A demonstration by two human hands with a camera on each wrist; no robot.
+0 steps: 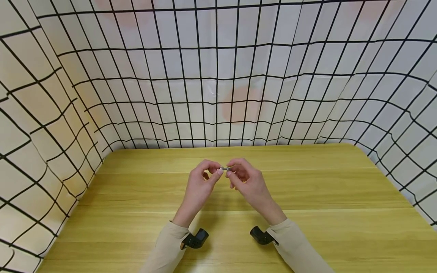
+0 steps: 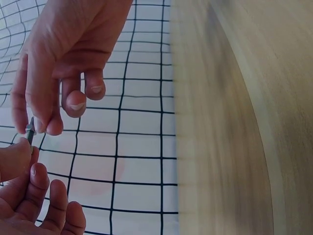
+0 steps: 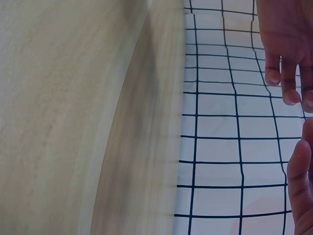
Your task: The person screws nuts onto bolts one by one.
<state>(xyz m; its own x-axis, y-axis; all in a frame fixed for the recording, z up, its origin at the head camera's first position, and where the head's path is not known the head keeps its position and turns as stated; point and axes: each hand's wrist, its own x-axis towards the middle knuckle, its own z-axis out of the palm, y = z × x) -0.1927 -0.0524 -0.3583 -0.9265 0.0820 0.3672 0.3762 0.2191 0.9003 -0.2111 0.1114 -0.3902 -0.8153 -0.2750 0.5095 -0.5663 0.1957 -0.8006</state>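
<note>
A small metal bolt (image 1: pixel 224 168), with what looks like a nut on it, is held level between the two hands above the table. At one end the left hand (image 1: pixel 201 182) pinches it between thumb and index finger. The right hand (image 1: pixel 250 184) pinches the other end, its remaining fingers loosely bent. In the left wrist view the bolt (image 2: pixel 31 131) shows as a dark thin rod with a pale collar, partly hidden by the fingertips. Only parts of the hands appear at the right edge of the right wrist view, where the bolt is out of sight.
The wooden table (image 1: pixel 136 212) extends beneath both forearms. White walls with a black grid (image 1: pixel 208 91) stand behind it and at both sides. A black wrist device (image 1: pixel 195 239) sits at the left cuff, and another (image 1: pixel 262 236) at the right cuff.
</note>
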